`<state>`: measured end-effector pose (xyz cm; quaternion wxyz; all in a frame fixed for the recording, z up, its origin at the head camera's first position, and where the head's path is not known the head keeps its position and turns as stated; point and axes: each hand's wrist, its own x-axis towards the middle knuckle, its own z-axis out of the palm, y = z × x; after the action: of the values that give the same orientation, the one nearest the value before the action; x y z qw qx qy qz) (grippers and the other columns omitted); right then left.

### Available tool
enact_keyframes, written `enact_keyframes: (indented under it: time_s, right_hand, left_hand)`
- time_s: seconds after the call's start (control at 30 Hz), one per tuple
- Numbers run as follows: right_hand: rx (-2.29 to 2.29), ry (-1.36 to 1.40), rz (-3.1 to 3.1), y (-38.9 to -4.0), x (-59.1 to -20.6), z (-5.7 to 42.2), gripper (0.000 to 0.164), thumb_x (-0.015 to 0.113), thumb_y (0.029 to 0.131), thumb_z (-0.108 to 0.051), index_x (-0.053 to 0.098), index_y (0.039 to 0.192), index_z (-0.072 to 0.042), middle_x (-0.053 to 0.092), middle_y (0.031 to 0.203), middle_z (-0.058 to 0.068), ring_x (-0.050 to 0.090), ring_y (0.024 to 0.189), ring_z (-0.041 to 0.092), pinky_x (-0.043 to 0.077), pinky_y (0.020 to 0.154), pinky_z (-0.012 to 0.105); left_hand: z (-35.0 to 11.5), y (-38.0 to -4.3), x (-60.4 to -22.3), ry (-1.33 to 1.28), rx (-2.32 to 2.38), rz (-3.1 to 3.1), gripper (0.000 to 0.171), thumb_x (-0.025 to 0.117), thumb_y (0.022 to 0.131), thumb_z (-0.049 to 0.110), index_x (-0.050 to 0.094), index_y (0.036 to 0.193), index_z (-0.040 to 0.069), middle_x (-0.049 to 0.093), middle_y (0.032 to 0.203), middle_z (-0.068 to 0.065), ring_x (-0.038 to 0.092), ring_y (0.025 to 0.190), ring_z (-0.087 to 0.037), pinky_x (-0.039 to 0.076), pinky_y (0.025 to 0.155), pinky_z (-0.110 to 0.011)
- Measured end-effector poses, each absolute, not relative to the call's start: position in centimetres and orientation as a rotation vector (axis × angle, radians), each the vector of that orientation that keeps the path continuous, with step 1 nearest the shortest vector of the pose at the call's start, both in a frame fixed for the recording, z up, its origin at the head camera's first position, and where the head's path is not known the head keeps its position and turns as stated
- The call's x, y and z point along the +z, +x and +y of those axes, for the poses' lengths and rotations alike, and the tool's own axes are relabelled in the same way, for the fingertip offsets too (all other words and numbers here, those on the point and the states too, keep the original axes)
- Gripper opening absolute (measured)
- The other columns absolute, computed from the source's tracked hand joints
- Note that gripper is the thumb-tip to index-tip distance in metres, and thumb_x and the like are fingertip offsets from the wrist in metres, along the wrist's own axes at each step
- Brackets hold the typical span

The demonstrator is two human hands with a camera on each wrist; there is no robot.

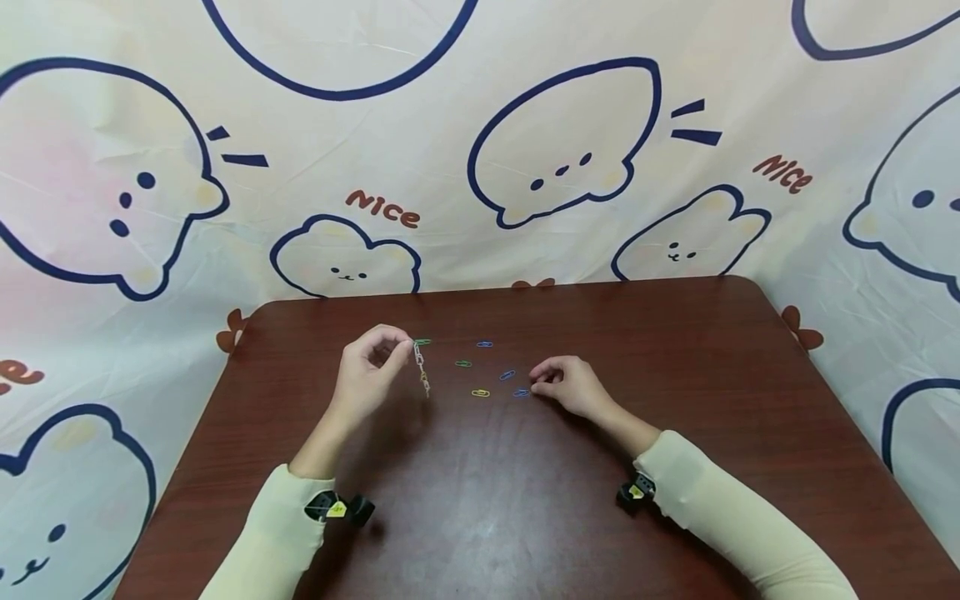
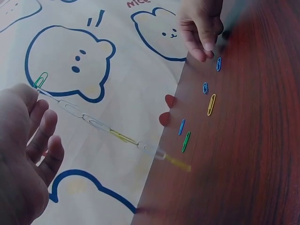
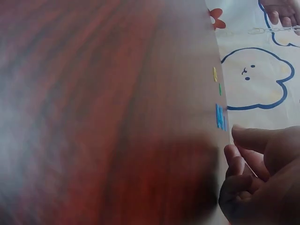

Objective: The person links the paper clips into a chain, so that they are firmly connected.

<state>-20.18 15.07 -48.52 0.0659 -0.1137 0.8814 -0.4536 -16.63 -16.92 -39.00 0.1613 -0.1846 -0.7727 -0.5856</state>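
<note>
My left hand (image 1: 369,371) is raised over the left side of the table and pinches the green paper clip (image 2: 41,80) at the top of a paper clip chain (image 2: 96,123). White and yellow clips hang below it in a slanting line, the lowest one blurred. My right hand (image 1: 573,386) hovers beside a blue paper clip (image 1: 521,392), its fingers loosely bent and thumb apart from the index finger in the right wrist view; nothing shows between them. Between the hands lie a yellow paper clip (image 1: 480,392), a green paper clip (image 1: 462,363) and more blue ones.
The dark brown wooden table (image 1: 480,500) spans the space before me. A cartoon-printed cloth (image 1: 450,167) rises behind its far edge and along both sides. A black wrist camera (image 1: 360,510) sits at my left cuff, another camera (image 1: 628,498) at my right.
</note>
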Motion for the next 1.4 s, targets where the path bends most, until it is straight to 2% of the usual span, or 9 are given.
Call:
enact_keyframes:
  time_s: [0.23,0.37,0.53,0.77,1.03,1.23,1.4]
  right_hand:
    - [-1.312,-0.385,2.717,-20.1,-49.1,14.5,0.014,0.083,0.083,-0.009,0.077,0.096,-0.009,0.072,0.084,-0.002,0.053,0.062,0.011,0.043,0.059,0.026]
    - [-1.233,-0.391,2.759,-20.0,-48.9,14.1,0.015,0.084,0.082,-0.011,0.078,0.096,-0.011,0.071,0.086,-0.003,0.056,0.068,0.010,0.045,0.064,0.028]
    - [-1.127,-0.359,2.812,-19.9,-48.8,13.5,0.013,0.084,0.082,-0.014,0.078,0.093,-0.016,0.070,0.085,-0.007,0.060,0.076,0.008,0.048,0.070,0.032]
    - [-1.074,-0.333,2.857,-20.1,-49.1,12.8,0.009,0.085,0.081,-0.018,0.078,0.086,-0.020,0.067,0.077,-0.012,0.060,0.072,0.006,0.047,0.066,0.031]
    - [-1.023,-0.304,2.839,-20.0,-48.3,12.1,0.008,0.082,0.086,-0.020,0.075,0.082,-0.020,0.065,0.075,-0.010,0.058,0.070,0.007,0.045,0.062,0.030]
    - [-0.985,-0.293,2.828,-20.1,-48.3,11.9,0.012,0.081,0.087,-0.020,0.072,0.080,-0.020,0.062,0.074,-0.009,0.055,0.069,0.008,0.043,0.062,0.029]
    - [-0.987,-0.315,2.819,-20.2,-48.5,12.0,0.012,0.079,0.088,-0.018,0.070,0.080,-0.018,0.062,0.074,-0.008,0.055,0.068,0.009,0.044,0.062,0.029]
  left_hand:
    - [-16.9,-16.6,-39.1,-0.512,-1.707,-2.207,0.009,0.066,0.095,-0.004,0.066,0.096,-0.012,0.061,0.078,-0.022,0.057,0.067,-0.010,0.045,0.058,-0.018]
    - [-16.8,-16.6,-39.0,-0.511,-1.704,-2.212,0.007,0.066,0.095,-0.005,0.066,0.096,-0.012,0.061,0.079,-0.024,0.056,0.068,-0.006,0.045,0.059,-0.018]
    - [-16.7,-16.6,-38.9,-0.509,-1.701,-2.216,0.007,0.066,0.095,-0.005,0.066,0.096,-0.011,0.062,0.080,-0.023,0.057,0.069,-0.008,0.046,0.059,-0.018]
    - [-16.6,-16.6,-38.7,-0.514,-1.697,-2.204,0.007,0.066,0.095,-0.005,0.066,0.095,-0.012,0.062,0.077,-0.019,0.057,0.067,-0.011,0.046,0.058,-0.018]
    - [-16.6,-16.6,-38.6,-0.523,-1.696,-2.206,0.008,0.066,0.095,-0.005,0.066,0.095,-0.013,0.061,0.077,-0.020,0.056,0.068,-0.007,0.046,0.059,-0.018]
    - [-16.6,-16.6,-38.6,-0.524,-1.704,-2.209,0.007,0.066,0.095,-0.006,0.066,0.095,-0.013,0.062,0.077,-0.014,0.056,0.068,-0.005,0.046,0.060,-0.018]
    - [-16.5,-16.6,-38.7,-0.536,-1.704,-2.209,0.010,0.066,0.095,-0.004,0.065,0.096,-0.014,0.061,0.078,-0.022,0.057,0.069,-0.005,0.047,0.060,-0.018]
